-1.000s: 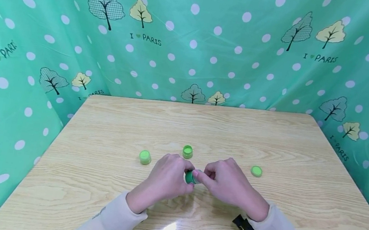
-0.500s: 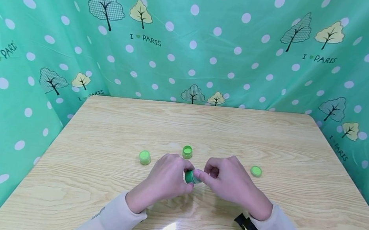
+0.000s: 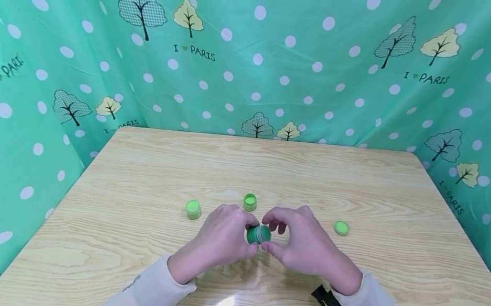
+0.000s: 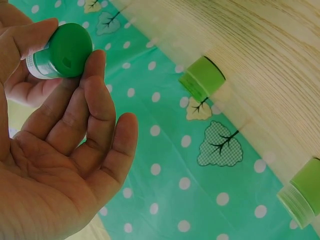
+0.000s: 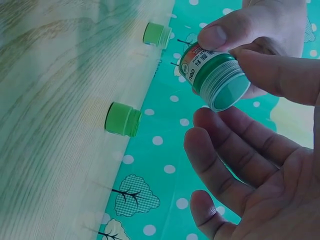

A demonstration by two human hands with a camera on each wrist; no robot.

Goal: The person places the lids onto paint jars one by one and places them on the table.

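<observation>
My left hand grips a small dark-green paint jar by its body, tilted so that its ridged, clear lid faces my right hand. That hand is spread loosely about the lid: the thumb lies at its edge, and the other fingertips are close by with a gap showing. In the left wrist view the jar's dark-green base sits between the left thumb and fingers. Behind the hands, an uncapped light-green jar stands on the table. A capped light-green jar is to its left.
A loose light-green lid lies on the wooden table, to the right of my right hand. Green dotted curtains hang behind the table and on both sides. A black strap hangs at the right cuff.
My right fingers have loosened from the lid and spread around it, with the thumb now lower. More of the lid shows. The left hand and jar have barely moved.
</observation>
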